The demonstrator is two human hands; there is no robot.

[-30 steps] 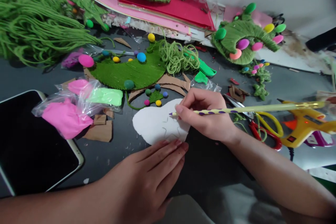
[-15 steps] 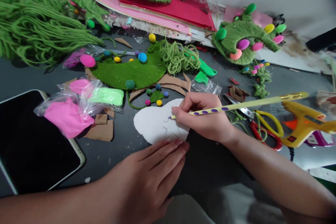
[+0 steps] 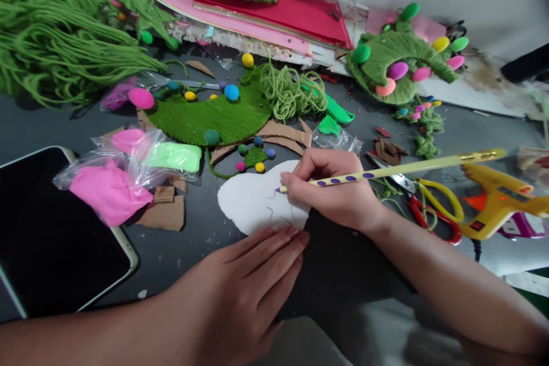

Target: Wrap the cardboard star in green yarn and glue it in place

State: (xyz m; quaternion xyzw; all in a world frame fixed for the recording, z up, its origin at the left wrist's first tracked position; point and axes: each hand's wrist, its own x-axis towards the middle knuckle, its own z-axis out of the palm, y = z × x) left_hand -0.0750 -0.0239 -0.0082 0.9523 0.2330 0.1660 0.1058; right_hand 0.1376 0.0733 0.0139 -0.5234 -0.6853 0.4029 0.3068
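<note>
A white piece of paper [image 3: 244, 200] with a rounded outline lies on the dark table, a few thin zigzag pencil lines drawn on it. My right hand [image 3: 334, 189] pinches a pale yellow pencil [image 3: 398, 168] with purple dots, its tip touching the paper. The pencil's gold end points to the right. Along the paper's lower edge, my left hand [image 3: 261, 274] rests flat with fingers stretched out. Just beyond the paper are a small green star [image 3: 256, 156] with coloured balls and a green yarn-covered crescent [image 3: 210, 117].
A phone or tablet [image 3: 60, 229] and bagged pink clay [image 3: 109, 191] lie left. Scissors [image 3: 441, 209] and a yellow glue gun [image 3: 489, 200] lie right. Green yarn [image 3: 64, 40], a yarn tangle [image 3: 291, 91], cardboard scraps [image 3: 165, 213] and a decorated crescent [image 3: 386, 63] lie around.
The pencil's gold end has risen very slightly, while its tip stays at nearly the same spot on the paper. My left hand has not visibly moved.
</note>
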